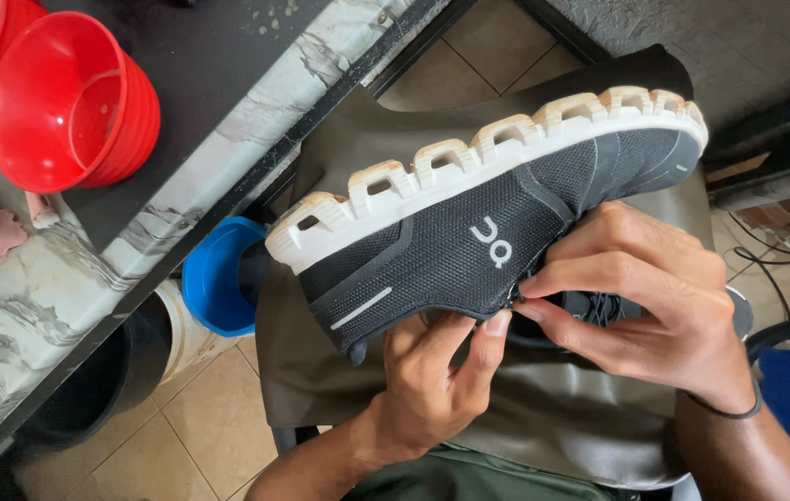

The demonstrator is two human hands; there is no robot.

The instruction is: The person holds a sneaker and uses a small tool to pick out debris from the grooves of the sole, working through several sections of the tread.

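Shoe (469, 232) btwn both hands, sole up

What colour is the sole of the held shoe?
The sole is white with tan-stained tread; head view.

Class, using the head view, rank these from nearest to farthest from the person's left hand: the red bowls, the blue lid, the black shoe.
1. Black shoe: held by the left hand, directly above it.
2. Blue lid: to the hand's left, below the counter edge.
3. Red bowls: farthest, stacked on the counter at the upper left.
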